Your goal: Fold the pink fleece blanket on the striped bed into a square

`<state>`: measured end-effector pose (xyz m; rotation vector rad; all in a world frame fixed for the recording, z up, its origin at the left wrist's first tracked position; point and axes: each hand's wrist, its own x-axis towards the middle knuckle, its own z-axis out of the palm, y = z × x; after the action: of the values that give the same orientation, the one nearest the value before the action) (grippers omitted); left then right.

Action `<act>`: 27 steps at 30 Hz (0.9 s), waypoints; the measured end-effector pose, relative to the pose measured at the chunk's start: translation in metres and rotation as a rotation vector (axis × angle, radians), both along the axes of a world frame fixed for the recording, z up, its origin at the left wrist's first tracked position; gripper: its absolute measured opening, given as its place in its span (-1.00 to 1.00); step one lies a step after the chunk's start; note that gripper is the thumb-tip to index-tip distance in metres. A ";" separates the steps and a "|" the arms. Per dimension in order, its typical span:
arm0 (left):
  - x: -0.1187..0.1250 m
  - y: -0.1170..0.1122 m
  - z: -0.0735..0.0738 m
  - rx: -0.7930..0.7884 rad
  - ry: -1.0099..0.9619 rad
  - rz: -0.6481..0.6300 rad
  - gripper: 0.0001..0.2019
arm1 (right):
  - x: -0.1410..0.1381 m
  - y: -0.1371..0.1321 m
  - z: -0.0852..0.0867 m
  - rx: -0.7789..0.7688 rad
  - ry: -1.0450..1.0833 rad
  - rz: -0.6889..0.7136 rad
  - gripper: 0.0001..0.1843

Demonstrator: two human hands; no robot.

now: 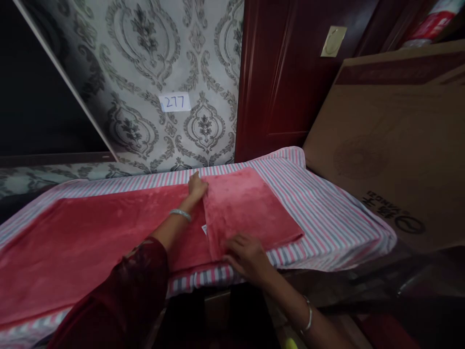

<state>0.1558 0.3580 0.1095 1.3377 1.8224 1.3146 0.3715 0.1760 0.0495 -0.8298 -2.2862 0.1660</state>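
Note:
A red plush blanket (119,228) lies lengthwise on a striped cloth, with its right part folded over to the left as a lighter-looking panel (247,208). My left hand (198,187), a bracelet on its wrist, is closed on the far corner of the folded panel's left edge. At the near corner of that same edge, my right hand (249,255) is bent with its thumb below and fingers on top, gripping the blanket. A small white label (204,229) pokes out beside the fold, between the two hands.
Pink, grey and white striped cloth (308,203) covers the table. Behind it are a patterned wall with a "277" paper (175,102) and a dark red door panel (279,72). A large cardboard box (392,140) stands right; a dark screen (43,97) is at left.

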 end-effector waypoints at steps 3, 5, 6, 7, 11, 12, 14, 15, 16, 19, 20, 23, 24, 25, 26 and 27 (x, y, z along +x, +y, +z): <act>0.014 -0.040 -0.002 0.061 0.219 -0.170 -0.31 | 0.012 0.017 0.016 -0.018 0.000 -0.192 -0.66; 0.022 -0.073 -0.017 0.063 0.513 -0.359 -0.26 | 0.015 0.027 0.015 -0.045 -0.119 -0.345 -0.43; 0.025 -0.088 -0.026 0.036 0.702 -0.446 -0.21 | 0.015 0.030 0.011 -0.077 -0.200 -0.395 -0.33; 0.027 -0.102 -0.036 -0.014 0.842 -0.513 -0.17 | 0.014 0.031 0.005 -0.114 -0.277 -0.426 -0.28; 0.025 -0.131 -0.060 -0.121 1.065 -0.572 -0.13 | 0.012 0.026 -0.017 -0.195 -0.418 -0.441 -0.28; 0.023 -0.132 -0.060 -0.130 1.068 -0.569 -0.13 | 0.014 0.026 -0.017 -0.210 -0.425 -0.429 -0.28; 0.020 -0.130 -0.053 -0.156 1.051 -0.593 -0.13 | 0.023 0.033 -0.008 -0.274 -0.428 -0.341 -0.31; 0.019 -0.127 -0.047 -0.168 1.037 -0.610 -0.14 | 0.029 0.041 0.001 -0.308 -0.406 -0.291 -0.35; 0.018 -0.122 -0.039 -0.173 1.021 -0.619 -0.16 | 0.035 0.052 0.012 -0.331 -0.369 -0.257 -0.39; 0.020 -0.100 -0.016 -0.132 0.975 -0.551 -0.21 | 0.046 0.101 0.049 -0.294 -0.247 -0.298 -0.42; 0.022 -0.089 -0.009 -0.109 0.963 -0.501 -0.22 | 0.045 0.121 0.060 -0.271 -0.240 -0.340 -0.40; 0.032 -0.050 0.005 -0.086 0.948 -0.359 -0.22 | 0.034 0.182 0.084 -0.291 -0.307 -0.456 -0.35; 0.036 -0.038 0.006 -0.094 0.953 -0.319 -0.22 | 0.028 0.200 0.087 -0.321 -0.332 -0.491 -0.34; 0.039 -0.026 0.005 -0.105 0.962 -0.285 -0.21 | 0.023 0.217 0.086 -0.349 -0.355 -0.515 -0.34; 0.041 -0.015 0.001 -0.119 0.972 -0.259 -0.19 | 0.019 0.231 0.083 -0.368 -0.378 -0.522 -0.34; 0.043 -0.006 -0.004 -0.136 0.986 -0.242 -0.18 | 0.016 0.244 0.077 -0.380 -0.403 -0.513 -0.35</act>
<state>0.1984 0.3516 0.1052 2.2666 2.1505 0.3655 0.3873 0.4198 0.1265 -1.7523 -2.3425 0.2160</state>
